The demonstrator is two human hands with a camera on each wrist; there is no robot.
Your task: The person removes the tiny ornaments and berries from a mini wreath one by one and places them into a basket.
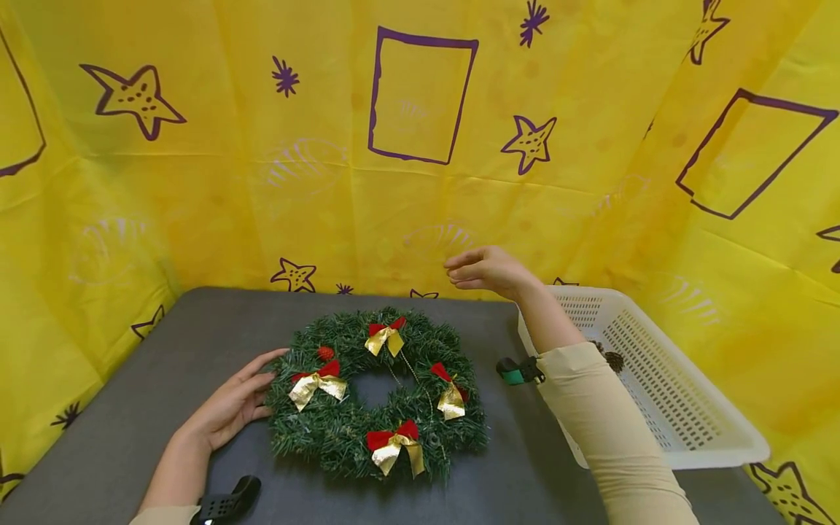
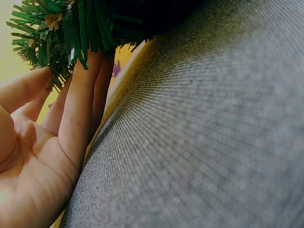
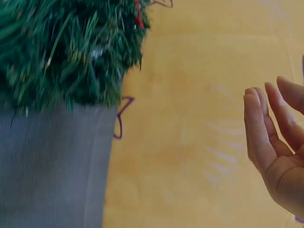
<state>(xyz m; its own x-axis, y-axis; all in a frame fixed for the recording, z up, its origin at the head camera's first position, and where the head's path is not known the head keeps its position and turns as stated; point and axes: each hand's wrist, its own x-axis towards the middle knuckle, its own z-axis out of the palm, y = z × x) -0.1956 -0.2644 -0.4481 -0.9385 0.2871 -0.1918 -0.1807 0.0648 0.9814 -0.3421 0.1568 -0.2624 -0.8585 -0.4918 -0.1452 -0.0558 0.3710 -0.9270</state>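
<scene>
A green Christmas wreath (image 1: pixel 302 430) lies on the dark table, decorated with several red-and-gold bows (image 1: pixel 394 445) and a small red ornament (image 1: pixel 326 353). A thin gold bead string crosses its right part. My left hand (image 1: pixel 230 405) holds the wreath's left edge. In the left wrist view, the thumb of the left hand (image 2: pixel 42 152) meets the needles on one side, while the other fingertips disappear into the greenery. Raised beyond the wreath, near the back edge, my right hand (image 1: pixel 488 271) has loosely bent fingers and holds nothing. The right wrist view shows the right hand (image 3: pixel 280 147) apart from the wreath (image 3: pixel 71 57).
A white perforated plastic basket (image 1: pixel 669 394) stands to the right, partly behind my right forearm, with brown pine cones (image 1: pixel 613 361) inside. A yellow patterned cloth (image 1: pixel 315 204) hangs behind the dark table (image 1: pixel 223 328) and along its sides.
</scene>
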